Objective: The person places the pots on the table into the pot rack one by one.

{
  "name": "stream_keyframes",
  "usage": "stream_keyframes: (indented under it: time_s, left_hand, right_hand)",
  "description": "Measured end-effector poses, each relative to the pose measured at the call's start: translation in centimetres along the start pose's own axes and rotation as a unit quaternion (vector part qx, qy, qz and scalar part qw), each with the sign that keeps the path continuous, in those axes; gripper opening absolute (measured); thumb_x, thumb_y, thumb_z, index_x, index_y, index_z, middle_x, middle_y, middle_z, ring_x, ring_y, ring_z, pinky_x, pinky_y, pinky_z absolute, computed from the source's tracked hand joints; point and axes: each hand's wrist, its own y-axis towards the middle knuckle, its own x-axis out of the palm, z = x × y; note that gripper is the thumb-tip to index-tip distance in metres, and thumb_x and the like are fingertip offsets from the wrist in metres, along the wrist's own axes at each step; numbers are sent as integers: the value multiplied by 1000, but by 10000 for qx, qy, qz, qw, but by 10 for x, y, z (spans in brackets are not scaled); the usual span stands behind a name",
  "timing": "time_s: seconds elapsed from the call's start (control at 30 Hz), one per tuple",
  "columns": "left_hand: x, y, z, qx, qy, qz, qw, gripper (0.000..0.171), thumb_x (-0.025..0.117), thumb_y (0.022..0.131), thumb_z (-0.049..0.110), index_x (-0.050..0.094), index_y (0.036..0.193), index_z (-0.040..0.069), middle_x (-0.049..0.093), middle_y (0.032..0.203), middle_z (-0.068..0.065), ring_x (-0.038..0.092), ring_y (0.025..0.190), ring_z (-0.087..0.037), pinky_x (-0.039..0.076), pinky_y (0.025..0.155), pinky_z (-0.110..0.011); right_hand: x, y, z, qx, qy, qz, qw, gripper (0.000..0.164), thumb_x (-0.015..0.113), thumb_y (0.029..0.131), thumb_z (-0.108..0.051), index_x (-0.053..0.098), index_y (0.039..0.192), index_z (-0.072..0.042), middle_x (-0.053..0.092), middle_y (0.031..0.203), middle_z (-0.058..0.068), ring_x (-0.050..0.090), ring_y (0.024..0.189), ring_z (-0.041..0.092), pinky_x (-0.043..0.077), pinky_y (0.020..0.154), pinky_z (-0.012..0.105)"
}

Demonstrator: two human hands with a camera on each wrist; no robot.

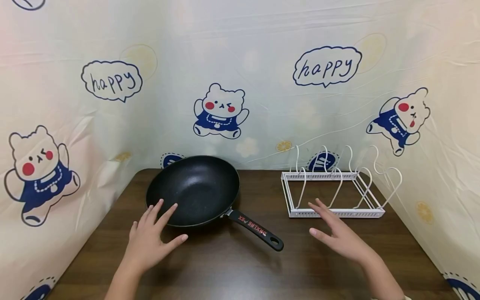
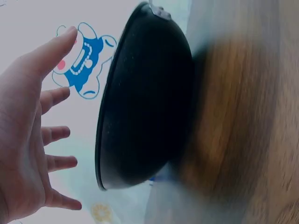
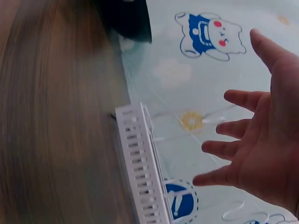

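Observation:
A black frying pan (image 1: 198, 187), deep like a wok, stands on the left half of the table, its handle (image 1: 256, 229) pointing toward the front right. My left hand (image 1: 148, 241) hovers by the pan's near left rim with fingers spread, holding nothing. In the left wrist view the pan (image 2: 145, 102) is apart from the spread fingers. To the right sits a white wire rack (image 1: 337, 213) with several upright loops. Near its front edge my right hand (image 1: 343, 239) is held in the air, fingers extended and nothing in them. The right wrist view shows the rack's slotted side (image 3: 140, 163) beside that hand.
The brown wooden table (image 1: 225, 271) carries both things. A pale cloth (image 1: 262, 116) printed with bears and the word "happy" hangs behind it and along both sides, close to the pan and the rack.

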Motion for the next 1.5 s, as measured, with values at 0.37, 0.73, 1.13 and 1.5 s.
stream_keyframes:
  time_s: [0.37, 0.73, 1.13, 1.5]
  left_hand:
    - [6, 6, 24, 398, -1118, 480, 9918, 75, 79, 78, 46, 49, 142, 20, 40, 146, -14, 38, 129, -42, 35, 90, -70]
    - [22, 14, 47, 671, -2190, 603, 9715, 58, 83, 79, 32, 60, 129, 18, 53, 132, -3, 47, 122, -25, 43, 94, -57]
    - [45, 15, 73, 848, -3007, 483, 9487, 45, 83, 79, 27, 66, 120, 21, 58, 122, 10, 55, 112, -14, 50, 90, -42]
    - [68, 14, 88, 935, -3495, -167, 9321, 46, 84, 78, 27, 65, 121, 25, 59, 121, 10, 56, 110, -13, 52, 87, -39]
  right_hand:
    - [13, 15, -14, -399, 453, -321, 9977, 62, 65, 95, -24, 37, 150, -15, 24, 157, 20, 23, 140, 48, 27, 101, 70]
    - [27, 30, -20, -963, 715, 228, 9925, 53, 67, 92, -10, 48, 141, -5, 43, 147, 18, 42, 134, 30, 42, 103, 45]
    - [46, 39, -18, -1045, 1781, 223, 9782, 57, 65, 91, -1, 41, 143, -3, 53, 135, 17, 55, 119, 14, 48, 96, 33]
    - [56, 36, -23, -631, 1975, -269, 9779, 45, 63, 94, -8, 49, 135, 5, 55, 132, 21, 58, 115, 30, 49, 95, 38]
